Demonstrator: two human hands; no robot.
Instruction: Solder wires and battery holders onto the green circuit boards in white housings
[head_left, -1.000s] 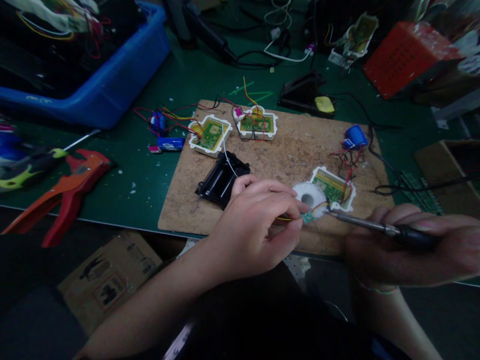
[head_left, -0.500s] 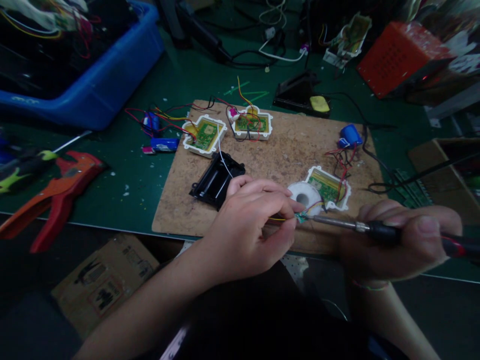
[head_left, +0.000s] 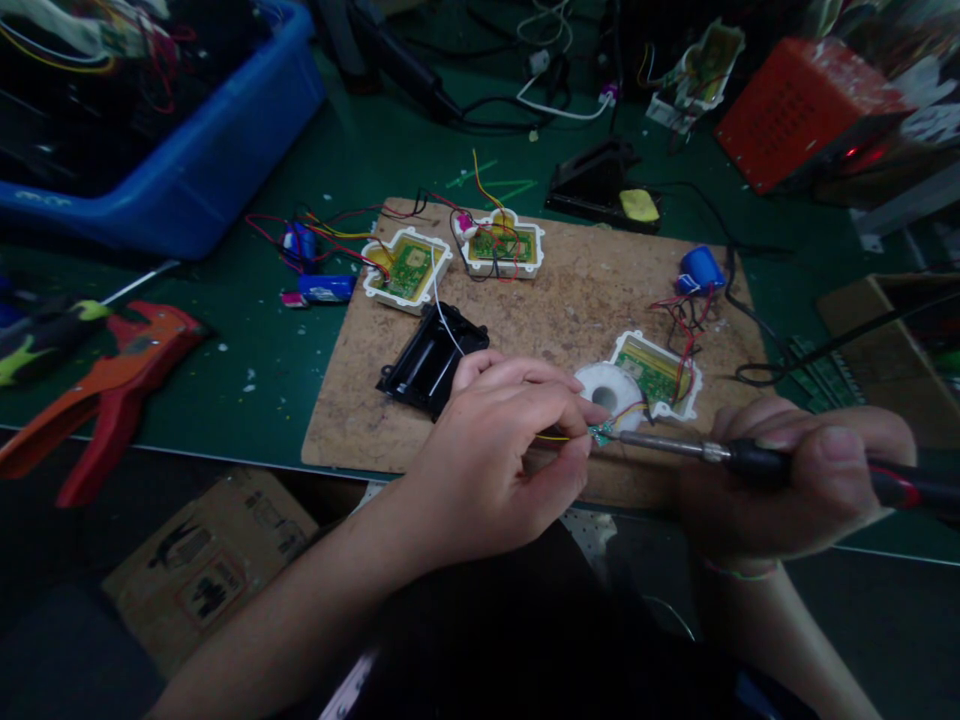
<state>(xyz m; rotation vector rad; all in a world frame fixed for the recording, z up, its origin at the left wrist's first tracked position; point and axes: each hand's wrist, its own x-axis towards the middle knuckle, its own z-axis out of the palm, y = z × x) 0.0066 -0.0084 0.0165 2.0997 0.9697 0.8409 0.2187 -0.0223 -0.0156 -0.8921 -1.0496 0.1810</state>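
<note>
My right hand (head_left: 814, 470) is closed around the black handle of a soldering iron (head_left: 667, 445). The iron's tip meets a small green circuit board (head_left: 601, 433). My left hand (head_left: 517, 440) pinches a yellow wire (head_left: 553, 437) beside that board; its fingertips hide the wire's end. Behind the board lies a white solder spool (head_left: 611, 393), next to a white housing with a green board inside (head_left: 652, 375). A black plastic case (head_left: 433, 360) rests left of my left hand, partly covered by it.
A brown work board (head_left: 360, 400) lies on the green table. Two more white housings (head_left: 409, 270) sit at its back left. Around it are a blue bin (head_left: 225, 180), red-orange cutters (head_left: 127, 380), an iron stand (head_left: 592, 185), a blue battery (head_left: 701, 270) and an orange box (head_left: 810, 115).
The soldering iron and my right hand have shifted very slightly to the left. My left hand stays in place, and the tip is still at the small board.
</note>
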